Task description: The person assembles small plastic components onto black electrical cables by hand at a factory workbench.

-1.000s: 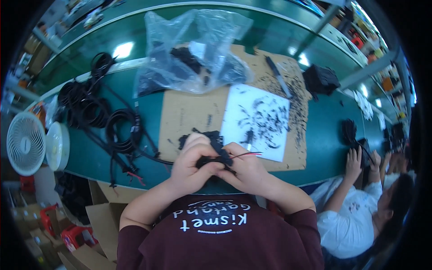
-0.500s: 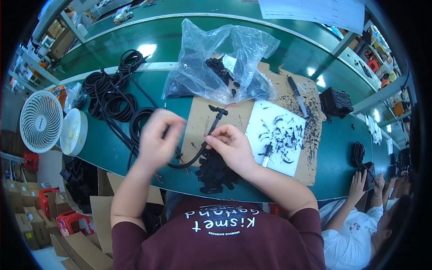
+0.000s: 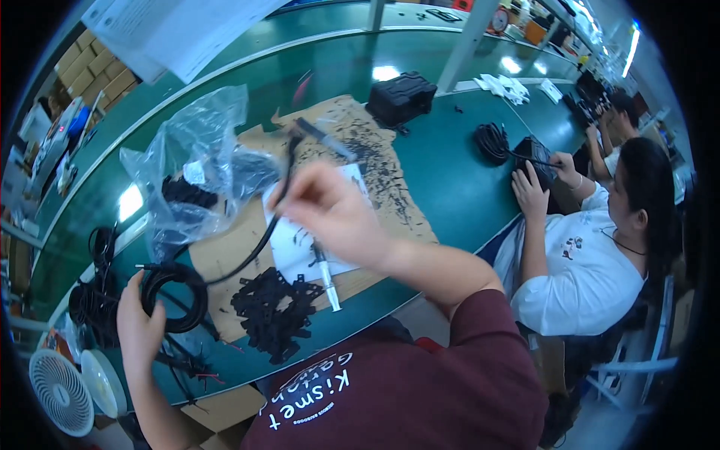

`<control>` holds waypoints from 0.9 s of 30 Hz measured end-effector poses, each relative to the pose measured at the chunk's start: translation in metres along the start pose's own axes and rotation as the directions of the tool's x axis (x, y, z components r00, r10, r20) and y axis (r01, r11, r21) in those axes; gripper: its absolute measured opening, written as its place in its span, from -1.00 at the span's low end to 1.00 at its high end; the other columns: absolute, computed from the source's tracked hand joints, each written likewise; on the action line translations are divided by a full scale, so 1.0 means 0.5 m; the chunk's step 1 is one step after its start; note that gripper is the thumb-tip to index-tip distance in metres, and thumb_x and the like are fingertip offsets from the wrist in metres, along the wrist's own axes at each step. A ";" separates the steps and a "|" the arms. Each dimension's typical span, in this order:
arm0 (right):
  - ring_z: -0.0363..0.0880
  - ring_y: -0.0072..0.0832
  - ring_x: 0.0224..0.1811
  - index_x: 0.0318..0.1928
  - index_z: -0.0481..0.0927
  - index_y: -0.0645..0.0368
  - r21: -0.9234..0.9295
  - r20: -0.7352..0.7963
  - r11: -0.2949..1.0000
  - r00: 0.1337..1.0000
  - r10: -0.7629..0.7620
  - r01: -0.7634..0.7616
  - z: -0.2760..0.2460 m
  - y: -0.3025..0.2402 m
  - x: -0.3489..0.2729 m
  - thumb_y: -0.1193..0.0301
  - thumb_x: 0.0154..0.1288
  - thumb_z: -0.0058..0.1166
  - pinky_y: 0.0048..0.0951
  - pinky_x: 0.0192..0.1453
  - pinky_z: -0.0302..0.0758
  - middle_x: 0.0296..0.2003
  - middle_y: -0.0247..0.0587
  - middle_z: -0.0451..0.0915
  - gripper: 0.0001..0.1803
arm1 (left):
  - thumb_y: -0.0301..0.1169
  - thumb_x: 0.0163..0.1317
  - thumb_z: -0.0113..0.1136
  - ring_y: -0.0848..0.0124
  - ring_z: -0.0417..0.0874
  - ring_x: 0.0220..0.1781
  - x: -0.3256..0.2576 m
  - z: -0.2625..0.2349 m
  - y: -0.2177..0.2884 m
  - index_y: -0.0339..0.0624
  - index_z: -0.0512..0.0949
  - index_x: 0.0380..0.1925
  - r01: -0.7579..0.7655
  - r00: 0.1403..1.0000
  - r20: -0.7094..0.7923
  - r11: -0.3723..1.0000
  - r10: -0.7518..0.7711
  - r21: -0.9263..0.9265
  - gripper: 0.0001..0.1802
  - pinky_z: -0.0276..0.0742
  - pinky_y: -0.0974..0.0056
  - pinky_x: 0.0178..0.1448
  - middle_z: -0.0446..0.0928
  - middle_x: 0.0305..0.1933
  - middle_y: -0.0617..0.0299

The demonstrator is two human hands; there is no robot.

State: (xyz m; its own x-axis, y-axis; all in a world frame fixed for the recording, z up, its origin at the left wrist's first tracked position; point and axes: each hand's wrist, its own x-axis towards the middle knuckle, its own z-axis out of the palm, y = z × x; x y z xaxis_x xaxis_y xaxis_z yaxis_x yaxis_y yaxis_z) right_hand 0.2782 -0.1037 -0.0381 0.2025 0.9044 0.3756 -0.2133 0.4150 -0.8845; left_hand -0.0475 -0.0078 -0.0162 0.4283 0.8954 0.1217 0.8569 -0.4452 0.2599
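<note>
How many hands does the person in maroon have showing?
2: the left hand at the coil, the right hand holding a cable over the white board.

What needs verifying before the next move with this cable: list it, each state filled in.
1. Right hand holding the black cable: ok.
2. Raised cable end sharp enough to inspect: not ok, blurred.
3. Left hand firmly gripping the cable coil: cannot tell.
4. Loose black plastic pieces heaped together: ok.
5. Syringe apart from the held cable: ok.
6. Co-worker's hands clear of the held cable: ok, farther right.
</note>
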 end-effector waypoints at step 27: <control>0.55 -0.02 -0.18 -0.32 0.57 0.19 -0.918 -0.389 0.032 0.878 -0.277 -0.396 -0.593 0.074 0.198 0.54 0.06 -0.13 -0.13 -0.12 0.45 -0.32 0.11 0.57 -0.79 | -0.42 0.22 0.13 0.39 0.54 -0.35 -0.109 0.196 0.320 -0.28 0.51 -0.13 -0.022 0.830 0.271 0.515 0.487 -0.857 -0.76 0.48 0.35 -0.25 0.47 -0.36 0.16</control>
State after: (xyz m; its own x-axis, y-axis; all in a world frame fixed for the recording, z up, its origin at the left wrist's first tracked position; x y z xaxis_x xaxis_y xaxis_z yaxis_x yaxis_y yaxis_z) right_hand 0.5740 -0.0280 -0.1157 0.6088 0.6409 0.4676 0.7900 -0.4358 -0.4313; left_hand 0.0941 -0.1287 -0.0751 0.8507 0.5246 -0.0323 0.1860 -0.2430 0.9520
